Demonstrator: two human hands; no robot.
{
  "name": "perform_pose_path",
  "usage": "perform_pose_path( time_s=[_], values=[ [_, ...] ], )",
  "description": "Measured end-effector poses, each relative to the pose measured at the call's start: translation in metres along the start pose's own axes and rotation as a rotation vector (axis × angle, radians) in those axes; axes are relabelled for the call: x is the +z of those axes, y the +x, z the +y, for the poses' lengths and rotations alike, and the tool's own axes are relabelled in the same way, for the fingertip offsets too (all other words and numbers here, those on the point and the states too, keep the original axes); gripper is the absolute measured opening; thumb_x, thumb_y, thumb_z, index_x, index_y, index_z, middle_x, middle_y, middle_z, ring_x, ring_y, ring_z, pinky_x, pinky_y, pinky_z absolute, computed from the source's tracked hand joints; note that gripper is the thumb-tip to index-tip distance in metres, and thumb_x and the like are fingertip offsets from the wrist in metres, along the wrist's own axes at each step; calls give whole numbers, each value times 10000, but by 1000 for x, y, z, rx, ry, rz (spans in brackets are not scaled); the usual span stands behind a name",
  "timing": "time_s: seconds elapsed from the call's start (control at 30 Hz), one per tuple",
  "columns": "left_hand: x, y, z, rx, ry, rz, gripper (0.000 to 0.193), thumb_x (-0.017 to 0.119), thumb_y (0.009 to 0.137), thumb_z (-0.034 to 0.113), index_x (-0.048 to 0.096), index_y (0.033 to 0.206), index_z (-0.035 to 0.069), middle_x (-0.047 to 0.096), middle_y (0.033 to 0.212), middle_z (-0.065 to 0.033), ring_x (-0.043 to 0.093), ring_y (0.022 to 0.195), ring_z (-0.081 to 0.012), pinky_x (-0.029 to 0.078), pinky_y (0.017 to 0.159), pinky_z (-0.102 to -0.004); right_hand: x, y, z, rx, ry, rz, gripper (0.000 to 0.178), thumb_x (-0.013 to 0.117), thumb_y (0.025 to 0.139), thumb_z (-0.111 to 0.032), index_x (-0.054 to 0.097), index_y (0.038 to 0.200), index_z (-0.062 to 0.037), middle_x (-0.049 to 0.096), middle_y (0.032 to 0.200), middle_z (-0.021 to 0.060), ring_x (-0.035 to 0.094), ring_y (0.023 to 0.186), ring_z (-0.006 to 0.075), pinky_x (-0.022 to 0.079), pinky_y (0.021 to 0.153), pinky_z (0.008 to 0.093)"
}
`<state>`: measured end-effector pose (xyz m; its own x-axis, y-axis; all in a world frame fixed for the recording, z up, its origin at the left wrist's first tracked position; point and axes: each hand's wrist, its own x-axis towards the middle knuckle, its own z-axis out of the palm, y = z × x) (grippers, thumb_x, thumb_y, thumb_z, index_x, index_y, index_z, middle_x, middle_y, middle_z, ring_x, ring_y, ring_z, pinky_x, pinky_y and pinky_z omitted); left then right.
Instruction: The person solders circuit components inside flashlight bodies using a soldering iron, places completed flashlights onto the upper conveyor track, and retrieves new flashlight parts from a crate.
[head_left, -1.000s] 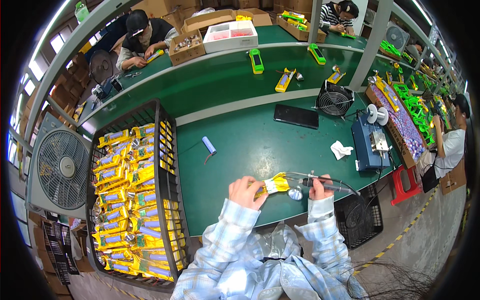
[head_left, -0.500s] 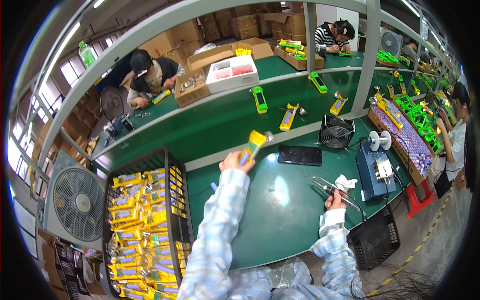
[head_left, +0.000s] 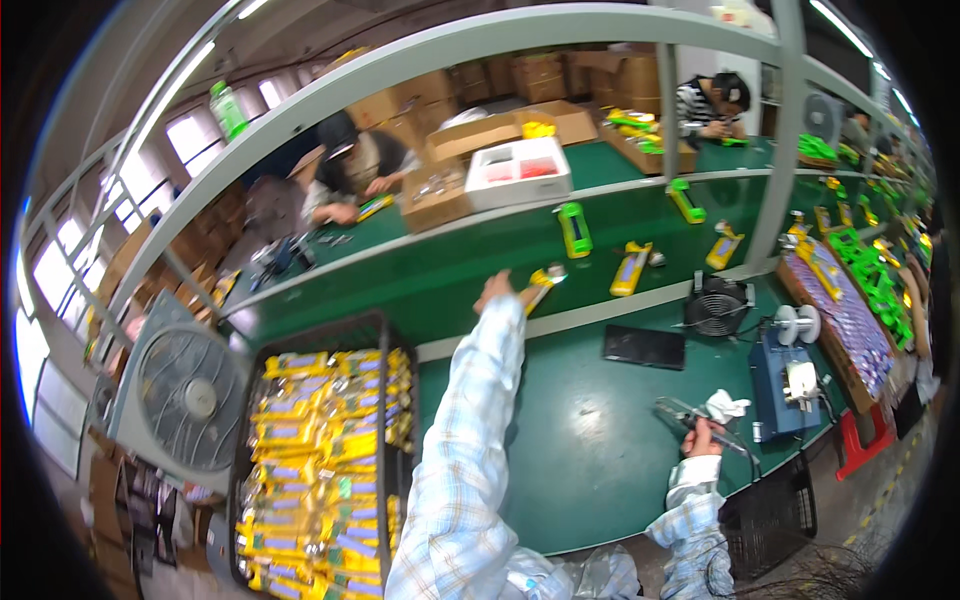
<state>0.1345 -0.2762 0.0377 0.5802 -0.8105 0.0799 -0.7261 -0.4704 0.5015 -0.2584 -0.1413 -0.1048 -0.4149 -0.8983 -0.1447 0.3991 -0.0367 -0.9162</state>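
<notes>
The left hand (head_left: 497, 291) now stretches at full arm's length to the raised green conveyor belt (head_left: 440, 290) beyond the worktop (head_left: 590, 430). Half a second ago it was only partway out, and a second ago both hands were together close to the body. Its fingers stay closed around the small yellow and grey plastic device (head_left: 545, 280), whose far end now hangs over or rests on the belt; I cannot tell which. That suggests the piece is being passed on to the line. The device is slim, yellow-bodied with a pale rounded tip, like the yellow pieces already lying further along the belt. The right hand (head_left: 703, 437) has drawn back to the near right and keeps its fingers wrapped around a thin metal pen-shaped tool with a cable (head_left: 690, 415), beside a crumpled white cloth (head_left: 722, 405).
</notes>
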Motion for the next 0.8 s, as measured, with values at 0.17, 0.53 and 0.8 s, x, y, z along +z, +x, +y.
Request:
perform_pose_path(
  time_s=[0.17, 0.53, 0.8],
  values=[
    [-183, -37, 7, 603, -934, -2, 310, 654, 846, 240, 613, 1055, 14, 633, 821, -44, 581, 670, -121, 477, 635, -246, -12, 23, 16, -8, -39, -22, 241, 651, 849, -254, 492, 951, -104, 484, 536, 24, 392, 369, 80, 280, 307, 217],
    [-387, -376, -210, 232, 115, 22, 258, 672, 665, 38, 656, 922, 30, 653, 898, -114, 616, 848, -239, 473, 757, -325, -36, 73, 30, 17, -30, -42, 232, 661, 833, -285, 563, 982, -136, 521, 576, 34, 400, 359, 93, 292, 312, 211],
    [-328, -416, -345, 98, 378, -157, 594, 718, 508, 87, 599, 1086, 151, 593, 1124, -60, 516, 1095, -296, 387, 925, -405, -35, 80, 27, -45, -125, -152, 224, 656, 838, -304, 575, 957, -133, 522, 573, 22, 404, 373, 88, 303, 335, 213]
  ],
)
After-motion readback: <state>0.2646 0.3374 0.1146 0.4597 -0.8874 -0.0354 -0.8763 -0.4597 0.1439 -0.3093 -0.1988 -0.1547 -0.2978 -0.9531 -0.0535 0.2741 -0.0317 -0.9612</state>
